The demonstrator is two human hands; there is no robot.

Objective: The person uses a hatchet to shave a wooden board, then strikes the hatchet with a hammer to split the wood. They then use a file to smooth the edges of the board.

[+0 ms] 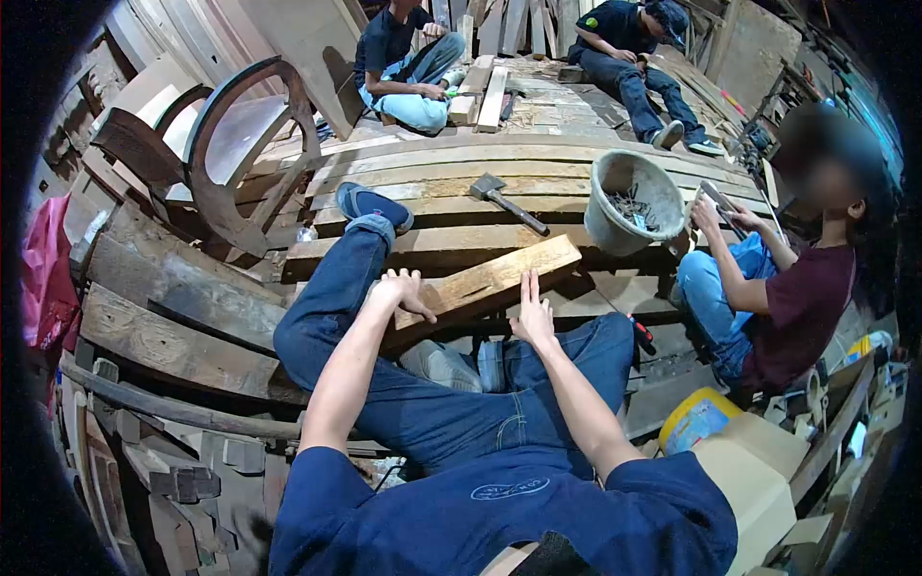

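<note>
A thick wooden block (490,278) lies at a slant in front of my crossed legs. My left hand (406,293) rests on its left end, fingers spread and nothing gripped. Flat against its near side, toward the right end, is my right hand (532,312) with fingers stretched out. Beyond the block, a hammer (509,204) with a dark head and handle lies on the planks. To the right of the hammer stands a grey bucket (634,204) holding many small dark metal pieces.
On the right a person in a maroon shirt (802,302) sits holding a tool. Two people (408,67) sit at the back. A curved wooden chair frame (221,154) stands at the left. A yellow container (699,419) and a cardboard box (754,466) are near my right side.
</note>
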